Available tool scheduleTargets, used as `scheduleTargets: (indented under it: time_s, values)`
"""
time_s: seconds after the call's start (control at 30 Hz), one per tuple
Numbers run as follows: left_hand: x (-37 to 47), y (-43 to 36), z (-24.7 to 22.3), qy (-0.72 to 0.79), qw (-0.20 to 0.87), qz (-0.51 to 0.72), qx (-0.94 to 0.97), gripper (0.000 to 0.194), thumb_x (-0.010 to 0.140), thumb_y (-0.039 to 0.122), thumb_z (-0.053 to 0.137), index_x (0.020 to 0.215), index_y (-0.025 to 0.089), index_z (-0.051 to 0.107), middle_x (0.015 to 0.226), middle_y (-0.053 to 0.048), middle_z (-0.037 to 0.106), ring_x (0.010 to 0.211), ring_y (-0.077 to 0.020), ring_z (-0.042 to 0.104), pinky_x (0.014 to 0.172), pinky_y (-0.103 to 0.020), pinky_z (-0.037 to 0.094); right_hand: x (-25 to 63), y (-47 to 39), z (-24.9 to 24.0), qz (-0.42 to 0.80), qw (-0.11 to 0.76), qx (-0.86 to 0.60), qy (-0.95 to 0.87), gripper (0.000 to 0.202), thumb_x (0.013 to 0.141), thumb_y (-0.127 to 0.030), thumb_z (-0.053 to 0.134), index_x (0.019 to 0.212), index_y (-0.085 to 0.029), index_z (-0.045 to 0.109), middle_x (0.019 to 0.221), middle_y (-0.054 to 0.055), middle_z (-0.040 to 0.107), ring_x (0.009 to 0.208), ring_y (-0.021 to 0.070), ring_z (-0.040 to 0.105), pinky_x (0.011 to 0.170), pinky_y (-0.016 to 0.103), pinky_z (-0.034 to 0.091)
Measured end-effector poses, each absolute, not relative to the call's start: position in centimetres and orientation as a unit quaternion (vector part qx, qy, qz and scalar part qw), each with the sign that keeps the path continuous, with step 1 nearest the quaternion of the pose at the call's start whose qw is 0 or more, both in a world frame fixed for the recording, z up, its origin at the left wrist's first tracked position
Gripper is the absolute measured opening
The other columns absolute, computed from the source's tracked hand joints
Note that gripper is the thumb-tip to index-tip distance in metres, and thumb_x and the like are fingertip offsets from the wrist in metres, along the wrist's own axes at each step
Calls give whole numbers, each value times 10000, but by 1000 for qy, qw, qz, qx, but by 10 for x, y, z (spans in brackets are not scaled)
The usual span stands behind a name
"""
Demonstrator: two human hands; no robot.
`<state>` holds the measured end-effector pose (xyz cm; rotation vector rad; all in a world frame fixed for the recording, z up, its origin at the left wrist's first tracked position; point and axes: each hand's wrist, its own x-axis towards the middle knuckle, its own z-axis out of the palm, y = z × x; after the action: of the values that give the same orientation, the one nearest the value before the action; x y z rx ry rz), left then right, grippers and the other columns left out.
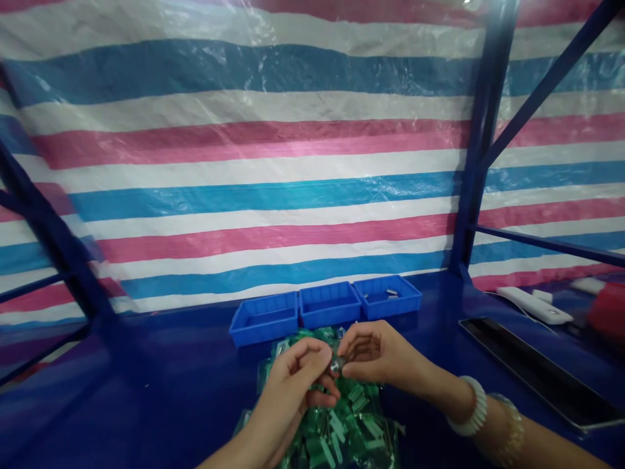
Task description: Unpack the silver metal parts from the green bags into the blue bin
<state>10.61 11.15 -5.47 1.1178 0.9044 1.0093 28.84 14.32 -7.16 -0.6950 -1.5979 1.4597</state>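
- Grip first: the left hand (299, 380) has its thumb and forefinger pinched on a small shiny piece (336, 366), which lies between the two hands; a light, steady pinch should serve best, as so small a part could slip or twist.
- The right hand (379, 352) has its thumb and fingertips curled at the other edge of that piece. Whether they clamp it or only touch it, I cannot tell, so let one hand steady while the other does the fine work.
- Directly below both hands is a pile of green-wrapped pieces (354, 426), loose and jumbled. Working just above it seems sensible for catching a drop, though a fallen part could be hard to pick out there.
- Just beyond the fingertips stand three blue trays: the left tray (266, 334), the middle tray (331, 318) and the right tray (395, 308), the last with a few small metal bits (392, 292) in it. Mind the knuckles against their near walls.
- On the right wrist sits a white bracelet (479, 409); lift that forearm a little so it doesn't drag. Farther right of the hand lies a dark flat slab (537, 371), best given elbow room.
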Motion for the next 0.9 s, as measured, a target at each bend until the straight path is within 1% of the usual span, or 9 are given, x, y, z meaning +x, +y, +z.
scheduleTargets:
  time_s: [0.13, 0.23, 0.37, 0.43, 0.53, 0.6, 0.67, 0.8, 0.9]
  values:
    - [106, 112, -55, 403, 655, 425, 477, 306, 719, 394, 773, 811, 143, 623, 677, -5, 633, 541, -84, 587, 486, -156, 483, 288, 140, -70, 570, 450, -267, -633, 262, 615, -180, 840, 814, -147, 671, 745, 1, 688, 682, 117, 643, 655, 227, 486]
    - [104, 111, -54, 390, 669, 423, 471, 262, 735, 354, 770, 811, 144, 633, 709, -9, 643, 605, -82, 599, 553, -157, 500, 286, 139, -71, 564, 477, -247, -627, 236, 636, -169, 829, 813, -159, 672, 776, -5, 668, 698, 109, 617, 661, 225, 476]
    - [101, 112, -54, 377, 650, 443, 488, 234, 717, 281, 787, 866, 168, 647, 760, 6, 631, 678, -85, 596, 620, -168, 495, 287, 139, -68, 627, 487, -188, -579, 293, 686, -227, 807, 945, -183, 677, 856, 12, 656, 759, 121, 602, 697, 242, 472]
    - [101, 113, -54, 363, 620, 467, 516, 242, 694, 246, 794, 865, 180, 636, 790, 4, 633, 688, -94, 584, 608, -177, 482, 288, 140, -66, 681, 477, -178, -527, 304, 703, -271, 791, 966, -180, 669, 850, 18, 650, 703, 115, 591, 642, 233, 462]
    - [101, 114, -53, 348, 550, 495, 576, 219, 676, 194, 777, 823, 188, 615, 809, -9, 624, 739, -137, 588, 587, -197, 478, 288, 140, -68, 727, 434, -184, -499, 242, 780, -368, 709, 853, -141, 663, 737, 28, 640, 600, 106, 578, 548, 207, 435]
    - [101, 113, -51, 356, 487, 512, 611, 187, 678, 167, 751, 800, 193, 611, 809, -14, 609, 764, -158, 591, 597, -213, 496, 286, 139, -72, 735, 401, -190, -513, 320, 835, -439, 634, 785, -124, 654, 667, 36, 636, 554, 102, 575, 509, 192, 422]
    - [101, 111, -49, 366, 429, 525, 638, 169, 693, 153, 723, 811, 203, 612, 809, -14, 601, 764, -168, 597, 620, -232, 520, 284, 137, -75, 725, 384, -205, -534, 385, 853, -480, 607, 748, -113, 654, 628, 37, 634, 521, 94, 571, 491, 184, 420]
    - [99, 108, -51, 353, 346, 515, 700, 143, 753, 132, 646, 859, 224, 624, 822, -21, 613, 765, -185, 618, 661, -271, 545, 279, 133, -76, 685, 391, -252, -560, 395, 806, -485, 675, 715, -102, 651, 589, 20, 624, 483, 77, 561, 471, 172, 419]
    - [98, 108, -54, 348, 314, 506, 724, 165, 762, 108, 611, 870, 231, 631, 833, -24, 619, 759, -187, 618, 664, -277, 542, 279, 134, -75, 681, 392, -255, -564, 354, 755, -446, 736, 710, -107, 647, 594, 14, 632, 485, 79, 571, 468, 171, 428]
